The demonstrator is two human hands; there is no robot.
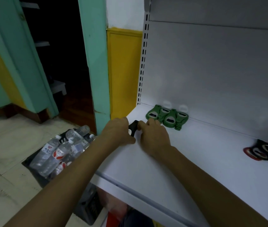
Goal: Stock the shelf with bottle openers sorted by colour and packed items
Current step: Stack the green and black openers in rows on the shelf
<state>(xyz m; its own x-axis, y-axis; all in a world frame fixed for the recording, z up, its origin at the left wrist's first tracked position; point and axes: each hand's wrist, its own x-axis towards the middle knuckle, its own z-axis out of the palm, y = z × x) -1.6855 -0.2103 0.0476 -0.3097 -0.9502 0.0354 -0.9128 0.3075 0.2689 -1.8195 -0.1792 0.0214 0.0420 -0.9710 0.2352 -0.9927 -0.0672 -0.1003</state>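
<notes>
Black bottle opener (133, 125) gripped by left hand (118, 130) and right hand (154, 136) on shelf (162, 163); crate (33, 174) holds water bottles (54, 153).

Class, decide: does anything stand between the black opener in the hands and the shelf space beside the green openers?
Nothing visible except the right hand itself: it and the left hand hold the black opener left of the green openers, over the white shelf.

Shelf (195, 153): opener stack (167, 117) at its back left, against the rear panel; opener group (264, 151) at its right edge; single opener (133, 126) at its left end, between left hand (117, 130) and right hand (154, 136). Left of the shelf, lower down, a crate (27, 162) holds bottles (56, 154).
</notes>
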